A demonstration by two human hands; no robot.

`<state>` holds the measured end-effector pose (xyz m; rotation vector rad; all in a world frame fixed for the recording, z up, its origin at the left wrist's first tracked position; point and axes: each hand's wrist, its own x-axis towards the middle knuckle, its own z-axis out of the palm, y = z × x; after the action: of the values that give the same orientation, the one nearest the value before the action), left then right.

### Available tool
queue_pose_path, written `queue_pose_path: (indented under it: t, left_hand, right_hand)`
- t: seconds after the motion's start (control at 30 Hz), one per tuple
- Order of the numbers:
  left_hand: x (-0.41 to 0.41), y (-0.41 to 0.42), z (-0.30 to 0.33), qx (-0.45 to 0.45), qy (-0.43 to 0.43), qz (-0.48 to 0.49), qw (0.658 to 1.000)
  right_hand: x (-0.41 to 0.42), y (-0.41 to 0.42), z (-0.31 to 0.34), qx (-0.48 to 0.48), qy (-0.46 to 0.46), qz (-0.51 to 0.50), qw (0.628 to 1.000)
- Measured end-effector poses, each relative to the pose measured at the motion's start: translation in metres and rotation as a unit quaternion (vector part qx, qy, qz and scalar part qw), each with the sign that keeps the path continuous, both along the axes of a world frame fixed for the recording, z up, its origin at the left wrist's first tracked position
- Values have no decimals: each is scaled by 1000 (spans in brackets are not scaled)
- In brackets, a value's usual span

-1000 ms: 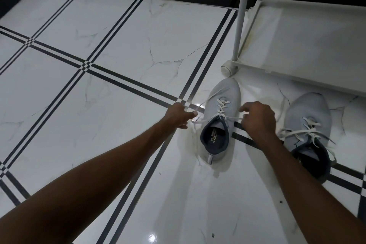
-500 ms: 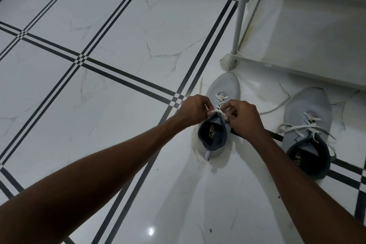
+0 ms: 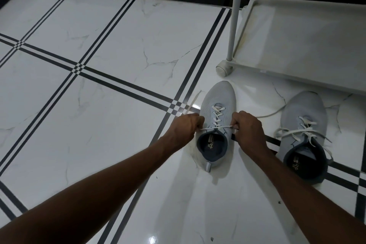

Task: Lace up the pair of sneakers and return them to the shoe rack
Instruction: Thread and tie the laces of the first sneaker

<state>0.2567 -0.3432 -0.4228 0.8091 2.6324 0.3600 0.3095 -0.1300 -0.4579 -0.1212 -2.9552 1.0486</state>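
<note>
left hand (image 3: 185,128) and right hand (image 3: 247,128) each pinch a lace (image 3: 215,128) end, pulled taut across left sneaker (image 3: 216,123); right sneaker (image 3: 304,134) loose beside rack (image 3: 232,16).

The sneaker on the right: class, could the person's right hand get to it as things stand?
Probably yes. The right sneaker sits on open floor just beside the right hand, nothing between; but that hand is pinching the other sneaker's lace and must let go first.

Pale printed logo and lettering on dark insole of left light-grey knit sneaker (image 3: 216,125), too small to read. Same mark inside right light-grey knit sneaker (image 3: 304,125), likewise illegible.
</note>
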Motion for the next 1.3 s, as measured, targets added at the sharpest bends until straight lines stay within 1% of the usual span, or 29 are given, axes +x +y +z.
queue_pose_path:
  t: [0.07, 0.13, 0.17, 0.2, 0.23, 0.3, 0.33, 0.37, 0.43, 0.5, 0.6, 0.63, 0.7, 0.77, 0.83, 0.9, 0.93, 1.03, 1.07, 1.1, 1.2, 1.3]
  left_hand:
    - [-7, -7, -6, -9, -35, 2, 999]
    - [-19, -15, -5, -27, -85, 19, 996]
    - [-24, -21, 1, -34, -123, 41, 991]
    - [-30, -29, 8, -21, -183, 72, 980]
    - [-36, -36, 17, 12, -264, 104, 959]
    - [-46, -47, 35, 91, -409, 141, 897]
    - [-50, -50, 43, 130, -449, 143, 872]
    - [-53, -49, 49, 171, -467, 142, 856]
    - [-57, -39, 57, 252, -465, 150, 836]
    - [-57, -25, 63, 307, -458, 162, 818]
    - [-54, -5, 55, 336, -482, 172, 791]
    - [-53, 1, 51, 341, -479, 187, 787]
    - [-49, 11, 43, 354, -451, 229, 787]
    - [-45, 20, 39, 361, -417, 265, 791]
    - [-42, 26, 33, 348, -388, 297, 800]
    - [-42, 29, 28, 343, -383, 306, 801]
    - [-42, 29, 27, 347, -397, 300, 795]
    - [-48, 27, 31, 373, -477, 251, 755]
    - [-50, 26, 34, 374, -494, 239, 748]
    - [-52, 25, 35, 372, -500, 230, 747]
    - [-54, 28, 35, 361, -473, 229, 770]
    - [-55, 29, 28, 345, -436, 283, 782]
  right_hand:
    - [-5, 4, 5, -14, -45, -14, 999]
    - [-16, 15, 14, -19, -112, -8, 993]
    - [-21, 22, 21, -12, -148, 11, 989]
    - [-26, 28, 30, -16, -182, 37, 982]
    - [-31, 33, 39, -44, -216, 62, 973]
    - [-37, 41, 59, -149, -288, 102, 940]
    - [-41, 44, 68, -196, -315, 123, 920]
    - [-45, 46, 76, -227, -330, 143, 905]
    - [-49, 50, 87, -274, -327, 162, 890]
    - [-50, 46, 92, -332, -297, 147, 883]
    - [-42, 29, 87, -452, -255, 76, 851]
    - [-39, 23, 82, -477, -238, 42, 845]
    - [-34, 10, 75, -494, -196, -20, 847]
    - [-32, -3, 73, -480, -153, -64, 862]
    - [-33, -14, 73, -449, -128, -99, 879]
    - [-33, -22, 74, -417, -110, -122, 894]
    - [-33, -24, 75, -408, -103, -122, 899]
    - [-31, -22, 75, -382, -89, -82, 916]
    - [-31, -21, 75, -366, -90, -71, 924]
    - [-30, -20, 76, -348, -94, -60, 931]
    - [-30, -21, 79, -314, -103, -28, 943]
    - [-30, -24, 77, -298, -103, -18, 949]
